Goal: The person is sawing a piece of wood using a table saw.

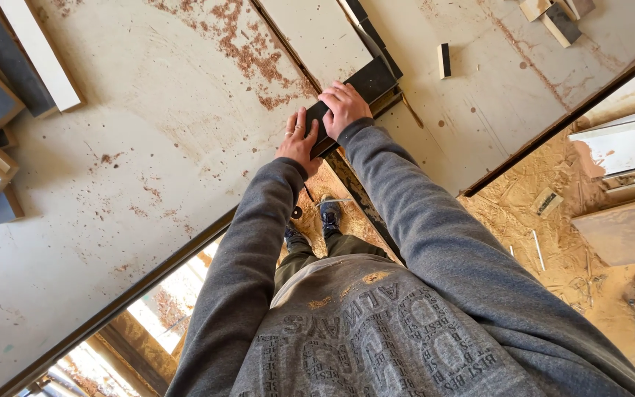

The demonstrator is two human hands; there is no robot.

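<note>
Both hands are on a dark panel piece (347,92), a flat rectangular offcut with a black face, lying at the near edge of the big pale worktable (148,147), right where the gap between the two table halves opens toward the person's body. Left hand (299,140) lies flat against the near end of the piece, fingers straight, pressing rather than wrapping. Right hand (344,109) sits on top, fingers curled over the upper face, gripping it. Judgement: looks like laminated board, so stiff, no flex, moderate weight for its size, not fragile, though the edges and corners could chip if knocked. The laminate face is probably smooth and a bit slick, and the reddish sawdust (251,51) scattered on the table will cut friction further. Best hold is by the long edges, pinched across the width, or palm down on the face with a thumb hooked on the edge. More dark and pale strips (365,29) lie just beyond it. A small block (444,60) stands apart to the right. Floor (553,242) is thick with shavings.
</note>
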